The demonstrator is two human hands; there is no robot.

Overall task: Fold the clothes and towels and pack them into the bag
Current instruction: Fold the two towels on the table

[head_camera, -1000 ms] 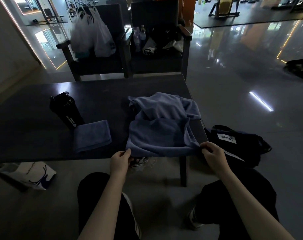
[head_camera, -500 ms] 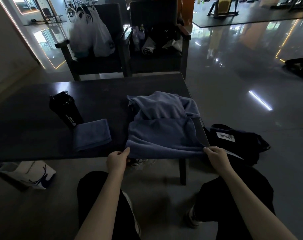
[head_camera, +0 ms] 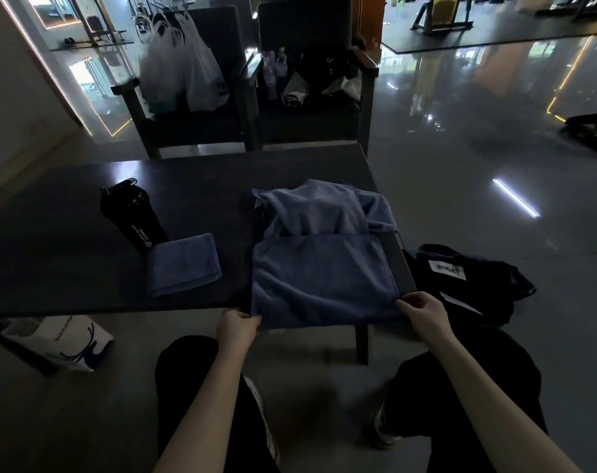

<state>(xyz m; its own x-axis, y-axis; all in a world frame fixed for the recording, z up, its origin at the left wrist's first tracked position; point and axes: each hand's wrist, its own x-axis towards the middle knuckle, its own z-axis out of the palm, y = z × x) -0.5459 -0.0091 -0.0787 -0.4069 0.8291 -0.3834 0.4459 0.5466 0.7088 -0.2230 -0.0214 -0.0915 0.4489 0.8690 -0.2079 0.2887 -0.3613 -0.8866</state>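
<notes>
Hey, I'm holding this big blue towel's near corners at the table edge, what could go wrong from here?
The big blue towel overhangs the front edge of the table, held only by your left hand and right hand at its corners; released, it might slide to the floor. Its far half lies bunched, so folding now may come out lumpy. The black bottle stands upright nearby; a wide sweep could tip it.

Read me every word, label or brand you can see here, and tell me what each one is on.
"TAGUE", seen mirror-reversed, middle letter unsure: on the white label of the black bag.
Too small to read: white print on the black bottle.
Too blurred to read: a line of print on the white paper bag.
</notes>
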